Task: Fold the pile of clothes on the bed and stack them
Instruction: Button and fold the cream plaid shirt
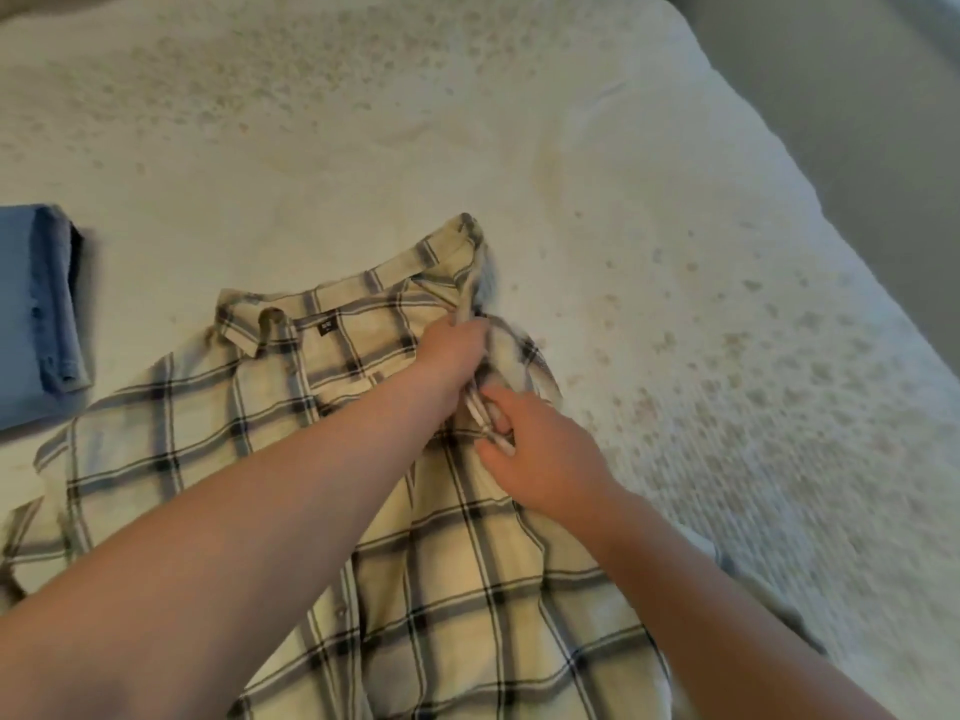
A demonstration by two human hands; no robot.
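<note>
The plaid shirt (322,459) lies spread on the near part of the bed (519,148). The left hand (452,350) and right hand (535,454) both pinch its front placket near the collar. It looks light, soft and floppy, best held at seams. Folded jeans (36,309) rest far left.
</note>
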